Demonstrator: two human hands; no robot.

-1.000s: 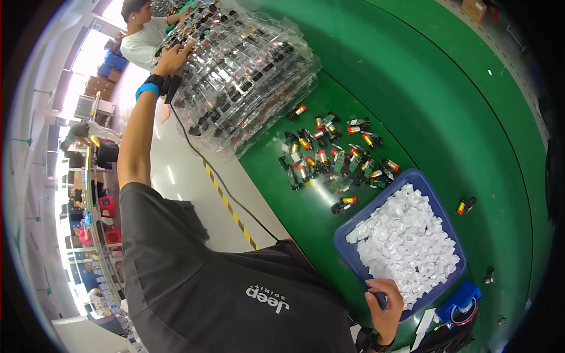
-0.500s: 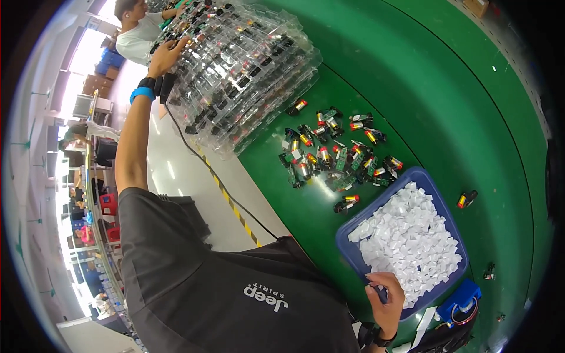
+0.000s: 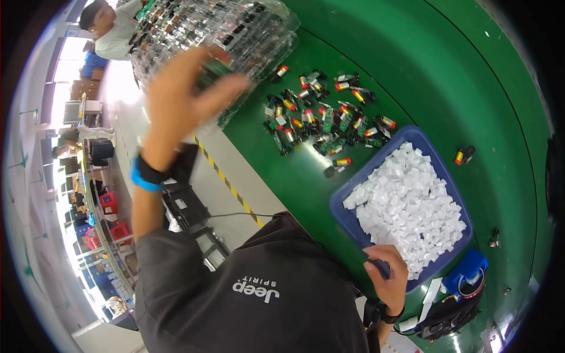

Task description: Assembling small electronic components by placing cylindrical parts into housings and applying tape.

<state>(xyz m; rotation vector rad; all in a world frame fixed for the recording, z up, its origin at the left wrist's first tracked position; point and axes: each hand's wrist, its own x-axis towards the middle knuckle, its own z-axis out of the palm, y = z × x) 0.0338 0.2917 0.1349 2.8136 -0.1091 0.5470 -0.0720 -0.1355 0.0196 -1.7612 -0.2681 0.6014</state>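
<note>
My left hand (image 3: 182, 94) is raised in front of a stack of clear plastic trays (image 3: 273, 35), its thumb and fingers curved apart and smeared by motion. A dark green patch with a bit of red shows between them; whether it is held cannot be made out. My right hand (image 3: 388, 273) is curled over the near rim of a blue plastic bin (image 3: 347, 226), with the rim between thumb and fingers. White folded pieces (image 3: 406, 206) fill the bin. Beyond it lies a loose pile of small circuit board assemblies (image 3: 329, 117) with red-and-gold cylinders.
All this stands on a green tabletop (image 3: 388, 47). One assembly (image 3: 464, 155) lies apart, right of the bin. A blue device (image 3: 465, 270) and a black bag (image 3: 450, 315) sit at the lower right. Another person (image 3: 112, 32) is beside the tray stack.
My left hand has drawn back from the trays toward me and looks larger now. My right hand stays at the bin's rim. The whole view has shifted slightly.
</note>
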